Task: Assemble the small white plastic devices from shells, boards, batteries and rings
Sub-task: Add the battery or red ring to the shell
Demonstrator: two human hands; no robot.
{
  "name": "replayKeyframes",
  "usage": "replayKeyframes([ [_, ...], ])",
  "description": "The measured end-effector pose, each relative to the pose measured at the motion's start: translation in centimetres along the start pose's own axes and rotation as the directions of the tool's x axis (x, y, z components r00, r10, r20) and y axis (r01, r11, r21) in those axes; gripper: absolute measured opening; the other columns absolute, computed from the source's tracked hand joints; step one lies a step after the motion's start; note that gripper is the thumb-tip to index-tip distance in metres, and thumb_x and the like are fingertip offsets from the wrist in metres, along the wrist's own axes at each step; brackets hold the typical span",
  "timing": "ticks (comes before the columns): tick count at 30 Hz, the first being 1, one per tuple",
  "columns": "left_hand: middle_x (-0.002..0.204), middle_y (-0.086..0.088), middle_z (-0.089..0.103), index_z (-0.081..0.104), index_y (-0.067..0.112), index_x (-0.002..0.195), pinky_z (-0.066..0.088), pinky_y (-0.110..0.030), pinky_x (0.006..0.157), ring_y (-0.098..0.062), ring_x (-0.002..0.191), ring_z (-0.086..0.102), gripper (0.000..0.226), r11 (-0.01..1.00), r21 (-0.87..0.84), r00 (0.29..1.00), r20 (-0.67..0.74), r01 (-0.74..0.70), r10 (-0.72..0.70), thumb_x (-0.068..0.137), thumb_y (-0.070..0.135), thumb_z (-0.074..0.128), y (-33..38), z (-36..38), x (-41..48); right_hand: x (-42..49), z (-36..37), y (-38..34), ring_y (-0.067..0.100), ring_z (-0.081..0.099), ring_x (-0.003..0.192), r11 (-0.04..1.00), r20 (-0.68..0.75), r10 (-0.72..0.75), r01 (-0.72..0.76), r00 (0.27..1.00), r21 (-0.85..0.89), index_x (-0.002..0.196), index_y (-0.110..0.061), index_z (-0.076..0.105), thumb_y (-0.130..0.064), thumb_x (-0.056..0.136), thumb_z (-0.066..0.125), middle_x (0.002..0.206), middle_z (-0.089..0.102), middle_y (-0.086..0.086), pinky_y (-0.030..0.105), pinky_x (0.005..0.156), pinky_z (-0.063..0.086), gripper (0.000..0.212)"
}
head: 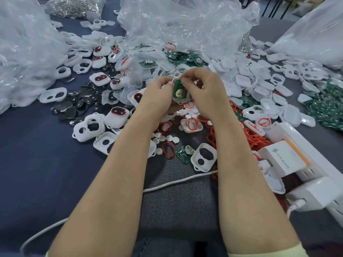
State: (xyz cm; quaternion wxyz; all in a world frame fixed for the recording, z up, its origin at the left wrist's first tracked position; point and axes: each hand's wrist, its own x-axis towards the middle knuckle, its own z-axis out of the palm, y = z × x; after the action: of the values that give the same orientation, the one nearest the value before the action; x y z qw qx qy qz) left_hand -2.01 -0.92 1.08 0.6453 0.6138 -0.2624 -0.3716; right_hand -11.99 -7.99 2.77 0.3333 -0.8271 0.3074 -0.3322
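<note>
The fingers [186, 82] of the right hand [204, 89] are curled in close, the thumb tip pinching down on the top end of the green board [177, 85]. The left hand [157, 93] cups and grips the white shell [181, 101] from its side, thumb laid against the rim. The piece is held up between both hands, above the clutter and not on the surface. The board lies inside the shell with the round battery [180, 93] facing up at its lower end. The step in hand looks like seating the board. It should go best if the left hand holds the shell steady and square while the right thumb presses evenly along the board's edge, not on the battery, until the board sits flush with the rim. A tilted board would likely jam at one corner. Whether the board is already fully down I cannot tell. Just beneath the hands lie red rings [168, 149], small white discs [163, 138], a loose board [185, 153] and an empty shell [204, 158], so the next parts are near. Room is tight. Piles of shells and black pads [74, 104] crowd the left, and green boards [324, 108] the right. Crumpled plastic bags [185, 25] rise behind. A power strip [284, 158] lies by the right forearm, and a white cable [176, 182] crosses under both forearms. The only open stretch of dark surface [37, 164] lies to the near left, so finished pieces are probably best set down there, with the elbows lifted clear of the cable.
</note>
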Motion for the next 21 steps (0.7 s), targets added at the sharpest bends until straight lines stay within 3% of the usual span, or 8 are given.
replayKeyframes([
  [3,0.084,-0.005,0.067,0.058,0.02,0.097,0.055,-0.025,0.055,-0.012,0.064,0.07,0.019,1.0,-0.012,1.0,0.001,0.001,-0.001,0.103,0.016,0.04,-0.01,0.06,-0.01,-0.02,0.29,-0.01,-0.003,0.043,0.07,0.998,-0.047,-0.025,0.022,0.999,-0.063,0.098,-0.015,0.071,-0.013,0.091,0.058,0.096,0.06,-0.001,0.013,0.069,0.035,0.014],
  [10,0.086,-0.007,0.066,0.057,0.019,0.093,0.054,-0.022,0.053,-0.013,0.065,0.068,0.021,0.999,-0.045,1.0,0.004,0.005,-0.005,0.103,0.015,0.039,0.14,0.13,-0.2,-0.21,0.5,-0.37,0.012,0.055,0.085,1.0,-0.096,-0.008,0.006,0.995,-0.02,0.094,-0.018,0.069,-0.01,0.091,0.056,0.102,0.064,0.007,0.023,0.079,0.046,0.016],
  [14,0.087,-0.007,0.066,0.057,0.019,0.092,0.055,-0.023,0.054,-0.016,0.07,0.068,0.022,0.999,-0.039,1.0,0.009,0.0,0.0,0.104,0.015,0.038,0.11,0.15,-0.25,-0.16,0.47,-0.33,0.015,0.056,0.087,1.0,-0.084,0.008,-0.008,0.996,-0.006,0.095,-0.018,0.068,-0.01,0.092,0.055,0.103,0.064,0.008,0.031,0.084,0.049,0.015],
  [21,0.089,-0.008,0.066,0.058,0.018,0.096,0.056,-0.024,0.056,-0.016,0.072,0.069,0.02,1.0,-0.023,1.0,-0.001,-0.004,0.004,0.103,0.015,0.04,-0.01,0.11,-0.12,-0.14,0.61,-0.27,0.012,0.052,0.083,0.999,-0.075,0.0,-0.003,0.997,-0.034,0.095,-0.017,0.069,-0.011,0.092,0.055,0.101,0.06,0.007,0.031,0.084,0.048,0.015],
])
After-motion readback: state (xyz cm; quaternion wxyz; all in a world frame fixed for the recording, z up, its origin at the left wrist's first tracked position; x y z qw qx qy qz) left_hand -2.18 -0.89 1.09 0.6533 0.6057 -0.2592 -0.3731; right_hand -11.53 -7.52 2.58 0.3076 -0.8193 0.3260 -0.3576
